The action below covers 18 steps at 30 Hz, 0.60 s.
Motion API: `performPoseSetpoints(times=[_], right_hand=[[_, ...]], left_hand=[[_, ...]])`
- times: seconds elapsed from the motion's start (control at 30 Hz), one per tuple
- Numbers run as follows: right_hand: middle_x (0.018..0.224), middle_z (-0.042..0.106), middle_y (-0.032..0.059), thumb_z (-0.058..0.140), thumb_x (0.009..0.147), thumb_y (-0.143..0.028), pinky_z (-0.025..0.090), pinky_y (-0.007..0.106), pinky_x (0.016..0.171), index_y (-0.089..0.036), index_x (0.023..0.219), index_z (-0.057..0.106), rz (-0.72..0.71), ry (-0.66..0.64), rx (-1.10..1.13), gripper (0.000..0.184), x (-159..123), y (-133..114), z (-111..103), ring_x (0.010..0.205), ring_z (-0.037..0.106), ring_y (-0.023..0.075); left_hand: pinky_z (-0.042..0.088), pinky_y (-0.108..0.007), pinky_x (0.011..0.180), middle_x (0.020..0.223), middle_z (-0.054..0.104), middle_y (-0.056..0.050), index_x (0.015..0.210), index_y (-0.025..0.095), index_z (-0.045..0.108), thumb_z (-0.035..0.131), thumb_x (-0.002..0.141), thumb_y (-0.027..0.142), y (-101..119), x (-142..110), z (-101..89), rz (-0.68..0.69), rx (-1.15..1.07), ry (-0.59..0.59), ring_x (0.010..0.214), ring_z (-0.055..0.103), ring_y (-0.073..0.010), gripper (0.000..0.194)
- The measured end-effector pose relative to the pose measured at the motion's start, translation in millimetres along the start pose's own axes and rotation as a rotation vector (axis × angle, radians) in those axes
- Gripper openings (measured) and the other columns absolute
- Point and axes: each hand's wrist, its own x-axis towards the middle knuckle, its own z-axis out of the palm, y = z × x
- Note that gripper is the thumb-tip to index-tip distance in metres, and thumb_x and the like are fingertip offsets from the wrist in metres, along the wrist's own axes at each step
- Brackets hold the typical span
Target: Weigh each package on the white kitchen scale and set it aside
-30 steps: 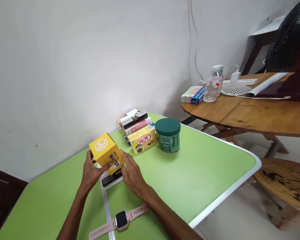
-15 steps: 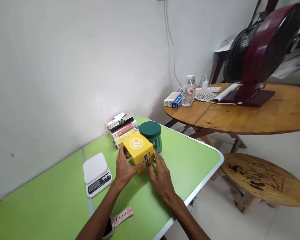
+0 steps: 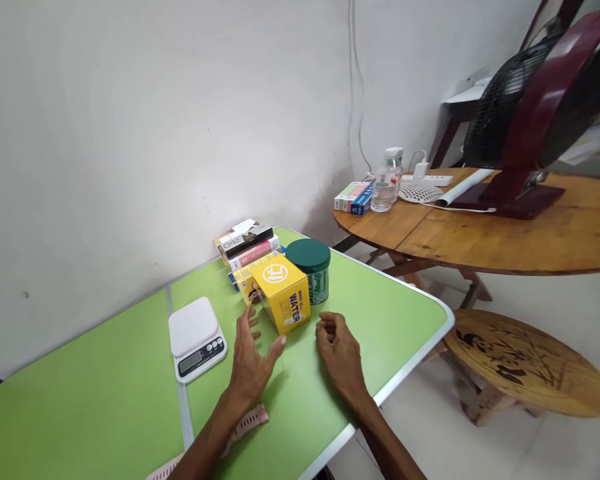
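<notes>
Blue "WATER" marks the yellow box [image 3: 283, 294], left hand [image 3: 252, 365] spread, right hand [image 3: 342, 353] loosely curled.

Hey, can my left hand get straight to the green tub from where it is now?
Probably not straight: the yellow box stands between the left hand and the green tub, partly hiding it from this view. Going over or around the box might work.

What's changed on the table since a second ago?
The yellow WATER box moved rightward from over the digital kitchen scale to beside the green-lidded canister. The left hand and right hand have both let go of it. Scale and canister stayed put.
</notes>
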Motion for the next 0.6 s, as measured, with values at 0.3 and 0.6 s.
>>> performPoseSetpoints(times=[0.3,0.6], right_hand=[[0.104,0.074,0.0139,0.054,0.088,-0.044,0.060,0.043,0.086,-0.019,0.111,0.062,0.043,-0.026,-0.047,0.036,-6,-5,-7,0.092,0.072,0.0272],[0.144,0.063,0.0184,0.054,0.089,-0.039,0.052,0.052,0.110,-0.017,0.145,0.053,-0.071,-0.131,-0.038,0.061,4,16,15,0.131,0.063,0.0311]], left_hand=[[0.023,-0.056,0.131,0.166,0.033,-0.019,0.157,0.017,0.039,0.079,0.076,0.037,-17,-22,-13.0,-0.061,0.080,-0.474,0.158,0.025,-0.0390,0.092],[0.026,-0.061,0.128,0.166,0.030,-0.023,0.163,0.020,0.021,0.089,0.071,0.047,-22,39,5.8,0.058,-0.149,-0.126,0.157,0.029,-0.0425,0.118]])
